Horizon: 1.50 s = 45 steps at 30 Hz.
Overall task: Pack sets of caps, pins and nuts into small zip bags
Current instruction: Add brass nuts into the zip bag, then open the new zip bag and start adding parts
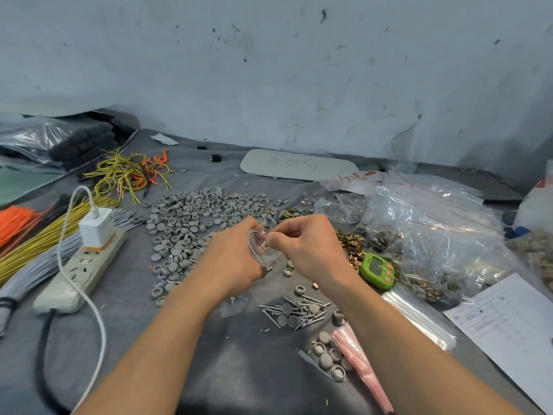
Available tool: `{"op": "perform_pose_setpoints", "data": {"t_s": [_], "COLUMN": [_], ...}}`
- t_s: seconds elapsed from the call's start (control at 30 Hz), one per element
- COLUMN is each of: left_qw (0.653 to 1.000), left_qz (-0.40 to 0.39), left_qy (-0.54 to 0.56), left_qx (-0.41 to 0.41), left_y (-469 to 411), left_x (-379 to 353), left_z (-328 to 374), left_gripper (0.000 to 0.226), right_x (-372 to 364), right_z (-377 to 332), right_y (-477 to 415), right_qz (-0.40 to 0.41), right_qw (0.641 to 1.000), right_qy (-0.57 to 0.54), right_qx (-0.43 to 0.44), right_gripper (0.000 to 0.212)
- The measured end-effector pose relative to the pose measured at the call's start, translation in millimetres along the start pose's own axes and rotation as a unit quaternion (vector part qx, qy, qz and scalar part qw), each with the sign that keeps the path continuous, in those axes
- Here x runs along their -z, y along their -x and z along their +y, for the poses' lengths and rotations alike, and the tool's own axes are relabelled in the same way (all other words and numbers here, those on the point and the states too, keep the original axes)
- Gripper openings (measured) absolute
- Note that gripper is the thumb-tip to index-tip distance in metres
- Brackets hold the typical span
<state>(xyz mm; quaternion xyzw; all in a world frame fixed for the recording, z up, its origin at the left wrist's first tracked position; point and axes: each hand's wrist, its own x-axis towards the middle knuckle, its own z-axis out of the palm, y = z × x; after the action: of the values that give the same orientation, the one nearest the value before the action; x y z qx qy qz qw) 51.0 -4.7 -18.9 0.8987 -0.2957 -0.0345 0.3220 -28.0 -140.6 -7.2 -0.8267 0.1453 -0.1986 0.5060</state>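
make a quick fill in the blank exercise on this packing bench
1. The left hand and right hand together hold a small clear zip ____.
2. The timer by the right wrist is ____.
3. The charger plugged into the power strip is ____.
4. The big heap beyond the hands is of grey ____.
Missing words: bag; green; white; caps.

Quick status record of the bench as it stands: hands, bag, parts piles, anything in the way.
left hand: grips small zip bag
right hand: pinches the bag's mouth
caps: grey pile, behind the hands
pins: loose heap, near side, by right forearm
nuts: brass scatter, right of the hands
nearby: green timer, power strip at left
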Motion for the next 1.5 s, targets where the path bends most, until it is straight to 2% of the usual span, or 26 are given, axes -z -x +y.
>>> {"op": "perform_pose_setpoints", "data": {"t_s": [0.07,0.13,0.23,0.3,0.37,0.47,0.53,0.63,0.7,0.93,1.1,1.23,1.3,1.37,1.5], "left_qw": [0.999,0.991,0.949,0.917,0.893,0.872,0.869,0.870,0.867,0.888,0.919,0.945,0.948,0.954,0.971], "left_qz": [-0.006,-0.006,0.001,0.024,0.068,0.120,0.131,0.153,0.164,0.145,0.093,0.039,0.030,0.026,0.015], "left_qy": [0.035,0.130,0.305,0.385,0.432,0.461,0.465,0.459,0.461,0.428,0.375,0.321,0.312,0.295,0.231], "left_qx": [0.004,0.024,0.077,0.100,0.110,0.109,0.103,0.099,0.098,0.087,0.074,0.055,0.052,0.052,0.054], "left_y": [-1.2,-2.4,-3.0,-5.5,-5.6,-3.0,-0.3,1.7,2.4,5.1,5.8,7.2,6.7,6.2,7.2], "left_x": [0.7,3.1,15.7,27.3,38.3,49.4,54.9,63.1,67.8,65.7,55.8,45.3,40.2,35.2,29.3], "left_z": [-0.6,-3.8,-14.6,-24.5,-31.8,-41.2,-46.5,-55.0,-60.1,-66.0,-62.2,-54.0,-51.6,-48.7,-38.2], "left_gripper": [0.049,0.046,0.046,0.046,0.045,0.046,0.047,0.050,0.051,0.043,0.045,0.043,0.043,0.042,0.047], "right_x": [-6.3,-10.0,-8.4,-10.7,-22.0,-54.1,-73.9,-91.1,-95.2,-88.8,-79.7,-69.4,-60.7,-52.0,-49.9], "right_z": [-4.0,-9.4,-13.0,-11.3,-7.6,-3.2,-0.4,4.3,8.0,6.2,4.9,4.4,-0.2,-5.9,-11.1], "right_y": [0.1,-2.0,-10.1,-14.3,-16.2,-14.7,-13.7,-7.3,-5.3,-8.6,-10.9,-18.6,-20.9,-20.9,-18.3], "right_qz": [-0.019,-0.010,0.077,0.105,0.080,-0.023,-0.088,-0.179,-0.183,-0.150,-0.132,-0.046,0.024,0.070,0.052], "right_qw": [0.999,0.998,0.982,0.977,0.989,0.997,0.982,0.936,0.916,0.908,0.938,0.973,0.993,0.997,0.997], "right_qy": [0.021,-0.056,-0.175,-0.184,-0.115,0.049,0.168,0.304,0.356,0.391,0.318,0.217,0.116,0.032,-0.025], "right_qx": [0.020,0.017,-0.003,-0.022,-0.045,-0.048,-0.021,0.012,0.032,0.000,-0.042,-0.063,-0.027,0.017,0.043], "right_gripper": [0.017,0.019,0.020,0.023,0.028,0.026,0.028,0.046,0.047,0.027,0.029,0.024,0.019,0.018,0.016]}}
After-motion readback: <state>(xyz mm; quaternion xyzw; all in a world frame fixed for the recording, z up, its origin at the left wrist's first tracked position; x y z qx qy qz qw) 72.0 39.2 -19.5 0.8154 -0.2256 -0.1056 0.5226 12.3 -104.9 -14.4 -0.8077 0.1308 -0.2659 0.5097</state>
